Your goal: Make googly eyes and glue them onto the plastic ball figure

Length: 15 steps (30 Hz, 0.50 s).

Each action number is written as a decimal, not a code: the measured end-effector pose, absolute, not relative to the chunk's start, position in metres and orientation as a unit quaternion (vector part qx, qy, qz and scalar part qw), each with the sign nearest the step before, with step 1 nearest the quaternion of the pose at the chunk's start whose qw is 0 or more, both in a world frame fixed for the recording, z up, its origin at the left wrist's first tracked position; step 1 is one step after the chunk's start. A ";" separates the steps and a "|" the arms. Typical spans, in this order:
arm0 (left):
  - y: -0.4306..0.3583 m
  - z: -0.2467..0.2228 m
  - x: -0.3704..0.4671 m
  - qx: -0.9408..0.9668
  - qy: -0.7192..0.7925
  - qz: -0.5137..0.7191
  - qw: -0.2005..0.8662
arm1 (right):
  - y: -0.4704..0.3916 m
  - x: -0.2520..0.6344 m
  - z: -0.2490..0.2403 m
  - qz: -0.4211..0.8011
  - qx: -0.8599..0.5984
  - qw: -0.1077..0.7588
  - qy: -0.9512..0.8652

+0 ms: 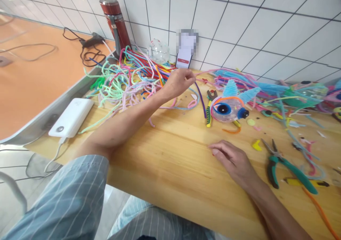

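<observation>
My left hand [179, 83] reaches over the back of the table, thumb and fingers closed together. A dark purple pipe cleaner [200, 99] runs from beside its fingertips down to green-and-yellow pliers [208, 113]; whether the fingers grip it is hidden. My right hand [234, 160] rests on the bare wood nearer the front, fingers curled against the thumb, with a tiny red spot at the tips. Between and beyond my hands sits a clear ball animal head [227, 110] with light blue pipe-cleaner ears, a blue-rimmed eye and a dark blue nose.
Tangled pipe cleaners [119, 83] cover the back left, near a red thermos [115, 25], a clear ball [159, 51] and an upright phone [185, 51]. A white power bank [71, 117] lies left. Teal-handled pliers [282, 165] and a yellow cutter [293, 181] lie right.
</observation>
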<state>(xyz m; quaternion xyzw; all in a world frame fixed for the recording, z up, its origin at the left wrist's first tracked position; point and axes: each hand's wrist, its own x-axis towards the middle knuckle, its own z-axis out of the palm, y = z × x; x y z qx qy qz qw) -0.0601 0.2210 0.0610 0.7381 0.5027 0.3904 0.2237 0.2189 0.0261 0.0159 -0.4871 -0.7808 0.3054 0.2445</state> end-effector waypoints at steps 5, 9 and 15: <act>0.202 0.078 -0.054 0.774 0.433 0.352 0.299 | 0.027 0.225 0.015 0.267 -0.542 0.227 -0.764; 0.186 0.085 -0.045 0.804 0.412 0.334 0.269 | 0.032 0.230 0.015 0.184 -0.556 0.259 -0.768; 0.163 0.104 -0.040 0.828 0.360 0.273 0.333 | 0.030 0.226 0.015 0.216 -0.470 0.238 -0.822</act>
